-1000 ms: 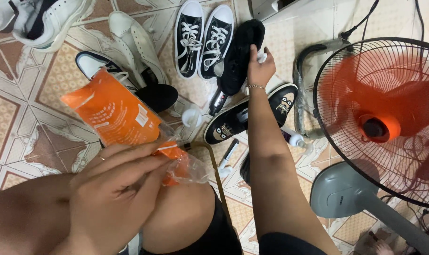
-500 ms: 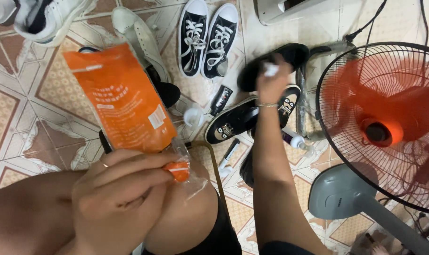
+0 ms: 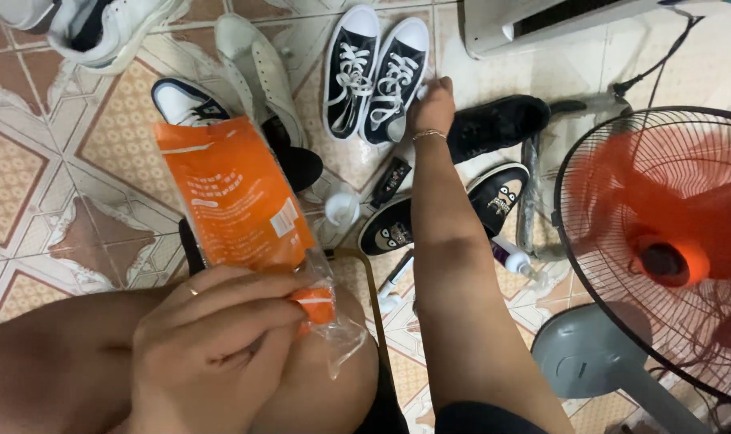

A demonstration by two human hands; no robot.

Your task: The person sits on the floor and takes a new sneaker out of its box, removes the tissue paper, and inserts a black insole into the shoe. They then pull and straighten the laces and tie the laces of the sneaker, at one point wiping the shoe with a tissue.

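From my remote seat I see my left hand (image 3: 213, 345) low in the frame, resting over my knee, its grip clamped on the lower end of an orange plastic packet (image 3: 237, 197); the fingers pinch the clear, crinkled tail of the wrapper so the packet stands up and tilts away from me, its printed face toward the camera, which looks like a hold meant to keep it off the floor and steady. My right hand (image 3: 434, 104) is stretched far forward across the tiled floor (image 3: 28, 185), and it sits at the toe of a black canvas sneaker (image 3: 398, 76) that lies beside its mate (image 3: 349, 68), laces up, as a tidy pair. Whether that grip is closed on the shoe or on something small at its edge I cannot tell, since the back of the hand hides the fingers. Just right of the wrist lies a black shoe (image 3: 498, 124) on its side, and nearer to me two black slip-ons with a cartoon face on the insole (image 3: 494, 197) lie under the forearm. A white sneaker (image 3: 257, 72) lies beyond the packet, and a small white cap (image 3: 341, 209) and a small bottle (image 3: 510, 257) rest on the tiles. A standing fan with orange blades (image 3: 663, 249) spins at the right, close to my arm.
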